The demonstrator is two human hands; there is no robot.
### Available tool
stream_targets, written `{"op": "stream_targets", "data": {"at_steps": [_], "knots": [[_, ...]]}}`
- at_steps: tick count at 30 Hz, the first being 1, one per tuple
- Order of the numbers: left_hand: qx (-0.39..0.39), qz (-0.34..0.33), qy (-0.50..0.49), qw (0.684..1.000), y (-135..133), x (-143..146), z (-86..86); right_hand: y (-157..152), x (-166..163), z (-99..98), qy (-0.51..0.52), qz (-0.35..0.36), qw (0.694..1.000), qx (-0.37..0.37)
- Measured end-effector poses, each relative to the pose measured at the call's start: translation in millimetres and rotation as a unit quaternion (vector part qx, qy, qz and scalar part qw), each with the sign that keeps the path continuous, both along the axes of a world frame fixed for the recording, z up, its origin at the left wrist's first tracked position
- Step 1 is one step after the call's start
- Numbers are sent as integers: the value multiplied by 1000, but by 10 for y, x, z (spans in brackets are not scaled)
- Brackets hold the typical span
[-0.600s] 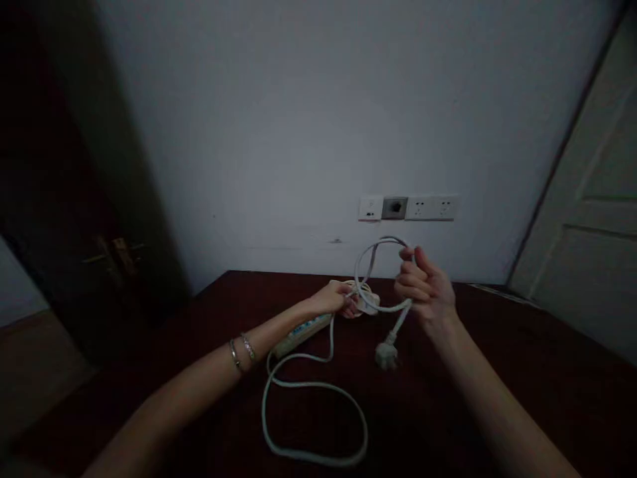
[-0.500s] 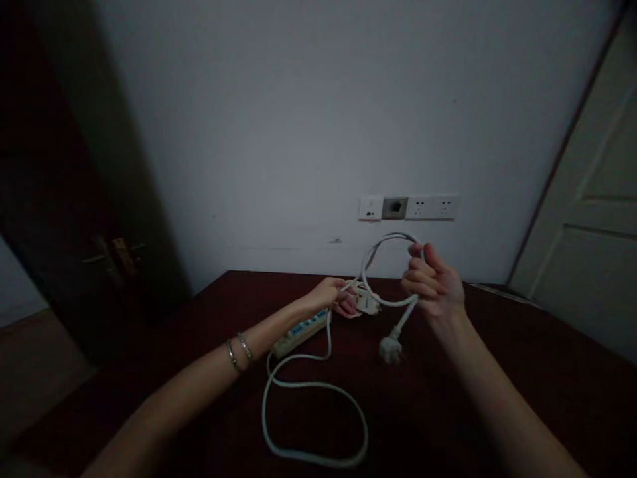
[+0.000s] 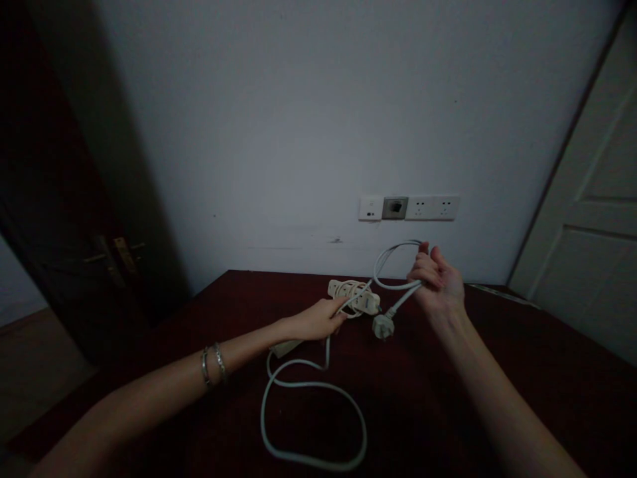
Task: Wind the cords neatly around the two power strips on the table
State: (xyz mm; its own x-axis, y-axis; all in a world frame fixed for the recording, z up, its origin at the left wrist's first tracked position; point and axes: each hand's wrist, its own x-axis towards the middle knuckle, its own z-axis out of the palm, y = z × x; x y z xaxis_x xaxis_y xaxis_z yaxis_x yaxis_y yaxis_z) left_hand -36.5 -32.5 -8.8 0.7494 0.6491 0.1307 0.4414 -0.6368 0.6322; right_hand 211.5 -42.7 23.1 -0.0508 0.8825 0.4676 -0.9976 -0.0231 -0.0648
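Blocking much of oblong strip (image 3: 285, 348) with left hand (image 3: 323, 319), near wrapped strip (image 3: 369, 303) at two o'clock; pinching smooth cord (image 3: 308, 459), clasping its loops in curled right hand (image 3: 438, 282)

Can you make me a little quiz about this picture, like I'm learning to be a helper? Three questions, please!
1. Fill in: The left hand and right hand both hold a white ____.
2. True or false: The bracelets are on the right wrist.
3. Where is the plug? a) in the wall; b) lower than the wall sockets; c) inside the left hand.

Key: 1. cord; 2. false; 3. b
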Motion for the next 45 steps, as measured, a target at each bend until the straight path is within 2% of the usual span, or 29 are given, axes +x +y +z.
{"op": "stream_targets", "data": {"at_steps": [2, 3, 5, 7, 10, 12, 14, 16, 18, 22, 24, 26, 28, 30, 36, 40, 43, 45], "knots": [[-116, 31, -18, 993, -32, -62, -113, -9, 54, 22, 19, -8, 1000, -11], [-134, 47, -33, 989, -53, -95, -153, -11, 81, 31, 26, -13, 999, -19], [-117, 61, -68, 989, -106, -155, -190, -6, 123, 45, 34, -32, 998, -40], [-139, 47, -98, 984, -171, -202, -181, 7, 143, 61, 41, -67, 995, -67], [-299, 9, -112, 947, -250, -261, -154, 35, 141, 96, 46, -154, 978, -136], [-340, -10, -92, 936, -278, -303, -150, 53, 134, 120, 39, -226, 952, -201], [-290, -31, -46, 956, -299, -350, -142, 67, 128, 131, 27, -270, 932, -240], [-176, -63, 28, 982, -333, -396, -113, 77, 118, 125, 6, -276, 930, -241], [-36, -100, 121, 987, -387, -426, -58, 84, 94, 107, -28, -277, 933, -226], [209, -151, 269, 928, -522, -394, 112, 99, -24, 74, -126, -251, 937, -207], [293, -167, 288, 896, -580, -337, 212, 107, -99, 57, -179, -232, 937, -188], [344, -184, 295, 872, -626, -269, 302, 110, -168, 36, -235, -216, 935, -155], [364, -196, 288, 864, -659, -195, 368, 102, -223, 11, -291, -195, 930, -113], [359, -202, 259, 874, -680, -113, 412, 77, -271, -11, -340, -172, 921, -78], [287, -231, 249, 896, -656, 161, 615, -81, -422, -30, -482, -68, 873, 1], [315, -203, 169, 912, -579, 258, 819, -148, -465, -41, -542, -13, 839, 34], [342, -175, 117, 916, -508, 257, 904, -144, -434, -51, -532, -21, 846, 29], [342, -134, 95, 925, -440, 238, 921, -139, -406, -55, -529, -13, 848, 39]]}}
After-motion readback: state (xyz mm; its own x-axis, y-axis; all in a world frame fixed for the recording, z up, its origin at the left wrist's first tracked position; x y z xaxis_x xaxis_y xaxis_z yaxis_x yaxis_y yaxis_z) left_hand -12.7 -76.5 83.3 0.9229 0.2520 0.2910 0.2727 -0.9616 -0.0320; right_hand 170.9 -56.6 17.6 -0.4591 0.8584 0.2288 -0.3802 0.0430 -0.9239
